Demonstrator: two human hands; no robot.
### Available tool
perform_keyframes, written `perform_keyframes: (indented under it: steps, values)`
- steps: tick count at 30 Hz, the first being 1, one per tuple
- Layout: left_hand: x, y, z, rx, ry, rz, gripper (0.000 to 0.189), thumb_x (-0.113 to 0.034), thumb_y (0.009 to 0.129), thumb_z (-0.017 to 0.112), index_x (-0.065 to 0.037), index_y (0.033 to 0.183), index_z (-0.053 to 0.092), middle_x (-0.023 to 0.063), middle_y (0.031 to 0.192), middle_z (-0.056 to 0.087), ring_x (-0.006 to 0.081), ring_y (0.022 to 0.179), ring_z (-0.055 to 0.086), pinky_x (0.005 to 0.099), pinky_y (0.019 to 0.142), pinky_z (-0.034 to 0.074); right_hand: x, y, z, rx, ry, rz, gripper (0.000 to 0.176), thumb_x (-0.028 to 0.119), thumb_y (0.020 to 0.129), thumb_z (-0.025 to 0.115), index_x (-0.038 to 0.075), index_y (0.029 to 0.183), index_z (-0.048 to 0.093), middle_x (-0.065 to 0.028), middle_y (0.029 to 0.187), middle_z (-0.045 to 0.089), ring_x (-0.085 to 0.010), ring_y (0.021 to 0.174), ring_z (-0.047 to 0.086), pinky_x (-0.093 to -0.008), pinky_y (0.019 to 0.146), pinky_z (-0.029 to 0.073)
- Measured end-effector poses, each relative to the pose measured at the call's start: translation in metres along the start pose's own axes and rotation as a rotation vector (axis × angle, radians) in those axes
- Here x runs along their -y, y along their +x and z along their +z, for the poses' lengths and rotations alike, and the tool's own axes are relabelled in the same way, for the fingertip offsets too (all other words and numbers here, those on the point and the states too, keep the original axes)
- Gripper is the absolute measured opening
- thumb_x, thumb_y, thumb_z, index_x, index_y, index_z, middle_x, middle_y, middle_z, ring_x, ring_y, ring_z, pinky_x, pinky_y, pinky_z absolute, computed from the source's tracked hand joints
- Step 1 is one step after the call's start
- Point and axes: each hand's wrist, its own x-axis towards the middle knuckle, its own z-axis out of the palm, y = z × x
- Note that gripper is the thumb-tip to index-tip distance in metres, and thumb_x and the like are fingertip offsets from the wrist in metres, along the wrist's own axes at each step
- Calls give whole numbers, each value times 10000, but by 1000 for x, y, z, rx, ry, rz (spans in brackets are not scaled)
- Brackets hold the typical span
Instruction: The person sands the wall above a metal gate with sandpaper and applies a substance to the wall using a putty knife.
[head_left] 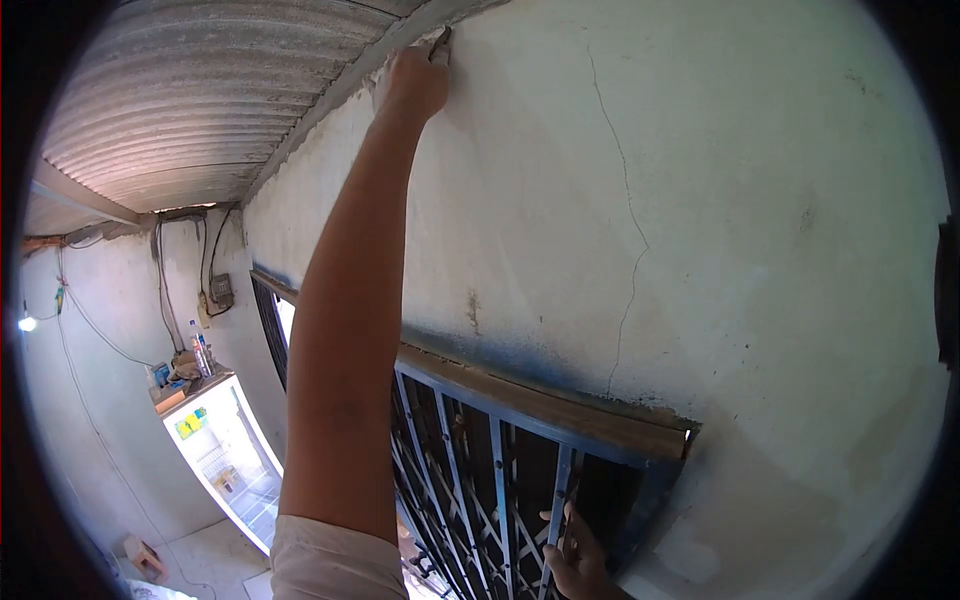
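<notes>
High on the wall, where it meets the roof, my left hand (418, 80) is closed around a small dark tool (440, 42) with a thin flat end. Most of the tool is hidden by the fingers, and its exact kind cannot be made out. Its tip is at the whitewashed wall (520, 150), just under the grey mortar strip (335, 95). Lower right, my right hand (577, 562) wraps around an upright bar of the blue folding metal gate (500, 470). A long thin crack (627, 190) runs down the wall to the right of my raised arm.
Corrugated roofing (220, 90) slopes close overhead. A wooden lintel (540, 400) tops the gate opening. To the left are a bright doorway (225, 455) with bottles (200, 345) above it, hanging wires, a lit bulb (28, 323) and a brick-like block (145, 557) on the floor.
</notes>
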Motion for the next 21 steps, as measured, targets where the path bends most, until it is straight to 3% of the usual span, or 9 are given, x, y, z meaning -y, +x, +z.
perform_keyframes:
  steps: [2, 4, 8, 11, 14, 17, 20, 21]
  values:
    - [2, -8, -4, 37, 19, -20, 524, -453, 987, 428, -172, 1423, 502, 173, 1491, 420, 366, 1368, 392, 554, 1146, 227, 3, 5, 3, -43, -13, -126, 491, 64, 972, 496, 38, 1455, 412, -34, 1253, 571, -63, 619, 336, -231, 547, 343]
    - [1, -32, 1, -3, 54, -7, 514, -432, 997, 412, -171, 1432, 487, 98, 1514, 419, 317, 1450, 284, 570, 1183, 143, -13, -7, -1, 20, 4, -57, 490, 72, 972, 499, 28, 1452, 413, -39, 1243, 575, -69, 626, 346, -230, 558, 353]
    - [-5, -73, 6, -99, 86, 153, 463, -389, 1017, 405, -182, 1420, 501, 66, 1504, 437, 319, 1447, 288, 581, 1172, 174, -12, -5, -1, 29, -63, -40, 485, 80, 969, 500, 14, 1442, 417, -50, 1208, 582, -76, 631, 354, -233, 570, 364]
    - [-10, -46, 0, -33, -48, 48, 475, -405, 1011, 411, -186, 1424, 495, 87, 1478, 467, 329, 1439, 303, 595, 1168, 165, -10, -3, -3, 43, -141, -71, 480, 91, 972, 498, 3, 1437, 416, -55, 1193, 580, -79, 637, 357, -238, 572, 367]
    - [-1, -10, 3, -43, -33, 69, 490, -412, 985, 453, -171, 1406, 522, 216, 1377, 534, 405, 1302, 472, 487, 1116, 313, 2, 6, 1, -5, -178, -134, 482, 100, 972, 495, -1, 1436, 413, -53, 1169, 578, -82, 624, 349, -241, 566, 360]
    - [7, -7, 8, -62, -62, 101, 497, -405, 982, 468, -166, 1415, 509, 218, 1409, 502, 403, 1272, 503, 507, 1096, 329, -20, -8, -7, 142, -129, 17, 492, 105, 969, 495, -2, 1442, 404, -43, 1104, 575, -84, 611, 345, -246, 564, 358]
    - [-11, -44, 4, -83, 113, 107, 491, -363, 991, 467, -135, 1426, 489, 212, 1439, 470, 405, 1261, 509, 524, 1079, 344, -26, -9, -1, 40, -240, -123, 495, 96, 966, 491, -1, 1443, 404, -26, 1022, 561, -79, 597, 333, -242, 549, 345]
    - [-27, -66, -1, -15, 150, 171, 504, -336, 1006, 433, -62, 1429, 462, 210, 1459, 444, 402, 1297, 472, 537, 1092, 328, -20, -10, -2, 60, -208, -89, 496, 95, 967, 492, 2, 1446, 402, -21, 1014, 557, -79, 601, 332, -239, 547, 341]
